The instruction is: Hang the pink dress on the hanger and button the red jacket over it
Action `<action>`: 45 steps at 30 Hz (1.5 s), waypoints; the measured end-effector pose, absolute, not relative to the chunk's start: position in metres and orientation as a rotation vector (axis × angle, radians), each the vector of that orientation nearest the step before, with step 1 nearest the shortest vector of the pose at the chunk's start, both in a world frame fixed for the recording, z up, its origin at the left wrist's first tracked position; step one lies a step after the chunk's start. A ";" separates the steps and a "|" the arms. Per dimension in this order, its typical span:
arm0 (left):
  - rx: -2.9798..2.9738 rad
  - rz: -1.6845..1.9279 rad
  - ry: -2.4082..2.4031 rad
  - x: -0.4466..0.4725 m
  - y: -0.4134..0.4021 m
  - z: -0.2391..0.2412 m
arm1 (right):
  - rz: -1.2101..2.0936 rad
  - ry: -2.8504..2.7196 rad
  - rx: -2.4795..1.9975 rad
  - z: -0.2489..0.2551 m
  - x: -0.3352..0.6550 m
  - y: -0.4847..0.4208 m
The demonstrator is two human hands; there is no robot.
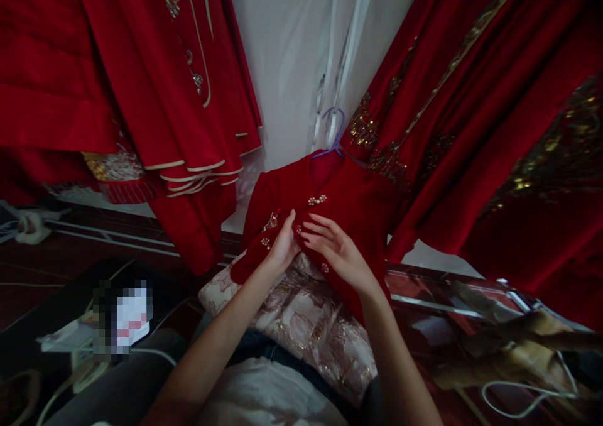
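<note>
A red jacket (367,206) on a purple hanger (337,138) hangs in front of me, its lower part over my lap. Ornate flower-like fastenings (317,200) run down its front. My left hand (285,245) grips the jacket's front edge, thumb on top and the other fingers hidden behind the cloth. Close beside it, my right hand (340,254) has its fingers stretched and slightly apart, fingertips at the same front edge near a small fastening. Whether the right fingertips pinch anything is unclear. Below the jacket, pale brocade fabric (306,319) with shiny floral patterning covers my lap.
Red garments with pale trim (183,112) hang at left; red garments with gold sequins (471,131) hang at right. A white wall (287,49) stands behind. On the left lies a blurred-out white object (132,316) with cables. A pale cord (522,388) lies at lower right.
</note>
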State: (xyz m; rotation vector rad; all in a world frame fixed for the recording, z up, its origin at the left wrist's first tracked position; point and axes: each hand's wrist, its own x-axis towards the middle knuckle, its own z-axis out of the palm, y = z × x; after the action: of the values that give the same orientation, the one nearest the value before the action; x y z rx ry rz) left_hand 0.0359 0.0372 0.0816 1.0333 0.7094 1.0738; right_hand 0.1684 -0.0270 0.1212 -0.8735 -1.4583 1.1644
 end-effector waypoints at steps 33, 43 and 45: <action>1.980 1.349 1.389 -0.008 0.034 0.056 | 1.217 -1.284 -0.980 0.122 0.189 -0.019; 1.898 1.543 1.589 -0.020 0.061 0.043 | 1.226 -1.229 -0.986 0.119 0.189 -0.016; 1.902 1.638 1.569 -0.024 0.073 0.042 | 1.232 -1.229 -0.985 0.118 0.189 -0.015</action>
State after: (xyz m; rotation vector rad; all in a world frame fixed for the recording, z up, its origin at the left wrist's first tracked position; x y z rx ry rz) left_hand -0.0243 0.0727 0.0422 1.9025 1.5693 1.6385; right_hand 0.1888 -0.0146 0.1176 -0.9845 -1.2293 1.2318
